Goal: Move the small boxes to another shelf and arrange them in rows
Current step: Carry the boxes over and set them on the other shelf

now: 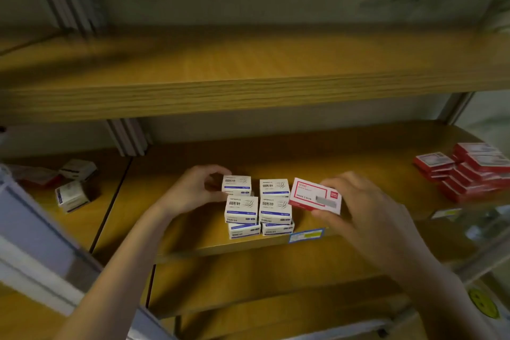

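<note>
Holding a red box tilted just beside the white boxes, the right grip pinches it between thumb and fingers. The left grip curls round the rear left white box. These boxes stand in two rows, stacked two high, near the front of the middle shelf. More red boxes are piled at the far right; two loose boxes lie at the left.
</note>
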Demonstrator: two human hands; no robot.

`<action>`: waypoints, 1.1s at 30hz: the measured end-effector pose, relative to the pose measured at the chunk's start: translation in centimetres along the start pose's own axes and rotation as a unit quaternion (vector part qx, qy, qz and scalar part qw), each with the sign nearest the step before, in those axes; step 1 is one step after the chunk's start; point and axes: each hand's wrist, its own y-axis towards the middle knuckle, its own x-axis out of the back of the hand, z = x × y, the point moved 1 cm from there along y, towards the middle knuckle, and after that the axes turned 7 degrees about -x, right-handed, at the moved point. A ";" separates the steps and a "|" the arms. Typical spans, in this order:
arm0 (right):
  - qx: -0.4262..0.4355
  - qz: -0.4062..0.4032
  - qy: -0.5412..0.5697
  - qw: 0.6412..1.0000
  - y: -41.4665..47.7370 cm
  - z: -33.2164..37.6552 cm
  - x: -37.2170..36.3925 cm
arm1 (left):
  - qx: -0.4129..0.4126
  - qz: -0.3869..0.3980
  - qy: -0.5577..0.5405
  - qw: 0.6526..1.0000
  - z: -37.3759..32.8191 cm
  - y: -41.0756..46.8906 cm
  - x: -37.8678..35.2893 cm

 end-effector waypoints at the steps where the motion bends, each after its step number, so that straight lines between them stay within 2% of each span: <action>1: 0.003 0.001 0.002 1.000 0.3 -0.3 0.0 | 0.007 0.003 -0.009 1.000 -0.1 -0.1 -0.1; 6: 0.018 0.006 0.005 1.000 1.0 -1.9 0.5 | 0.032 0.009 0.009 0.999 -0.6 -1.0 0.2; 14: 0.039 0.001 0.021 0.999 1.8 -8.4 2.1 | -0.038 -0.148 0.140 0.978 -6.5 -0.3 -0.5; 23: 0.070 -0.001 -0.010 0.998 1.3 -23.5 7.2 | -0.078 -0.141 0.177 0.971 -17.3 8.0 -12.9; 26: 0.078 -0.008 -0.014 0.997 2.2 -27.3 8.5 | -0.058 -0.151 0.188 0.969 -19.8 9.3 -15.8; 30: 0.092 0.025 -0.003 0.995 5.4 -30.8 9.7 | -0.037 -0.169 0.211 0.962 -21.6 9.9 -18.5; 33: 0.097 0.087 0.018 0.991 8.7 -32.1 10.1 | -0.013 -0.167 0.233 0.958 -22.4 10.2 -20.0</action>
